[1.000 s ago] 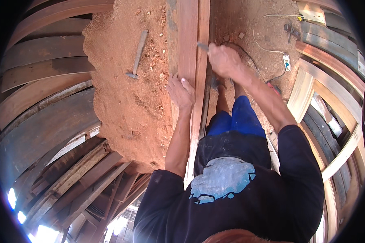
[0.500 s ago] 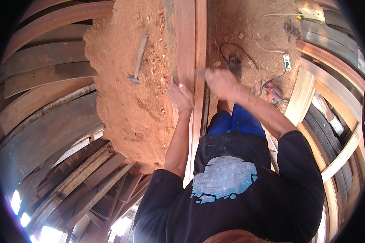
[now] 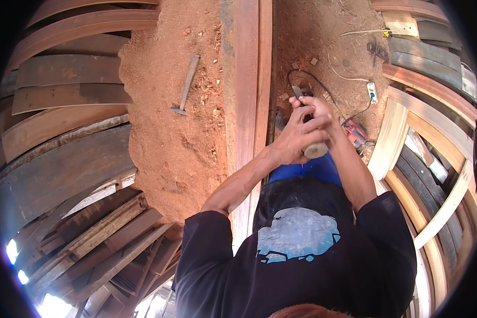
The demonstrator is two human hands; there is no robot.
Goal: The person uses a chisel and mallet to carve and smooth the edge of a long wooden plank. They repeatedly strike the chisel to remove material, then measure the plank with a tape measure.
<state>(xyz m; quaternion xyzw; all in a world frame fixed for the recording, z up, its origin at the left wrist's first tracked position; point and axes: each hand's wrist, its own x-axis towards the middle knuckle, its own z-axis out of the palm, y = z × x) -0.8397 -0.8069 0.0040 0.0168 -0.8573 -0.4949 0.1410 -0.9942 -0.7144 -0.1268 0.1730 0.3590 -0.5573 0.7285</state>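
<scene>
In front of my lap, to the right of a long reddish wooden beam (image 3: 245, 69), my two hands meet around a chisel. Its narrow dark blade (image 3: 297, 91) points away from me, and the round pale butt of its handle (image 3: 316, 151) sticks out toward my body. My left hand (image 3: 294, 139) is closed over the handle from the left. My right hand (image 3: 321, 112) wraps it from the other side, nearer the blade. The fingers hide the middle of the chisel.
A hammer (image 3: 187, 85) lies on the sawdust to the left. At right are a red power tool (image 3: 356, 132) with a dark cord, a white power strip (image 3: 372, 93) and a pale wooden frame (image 3: 387, 138). Stacked boards (image 3: 69, 71) line the left side.
My left hand has left the beam and crossed right to join the right hand on the chisel. My right hand has drawn the chisel off the beam; its blade now points forward instead of left.
</scene>
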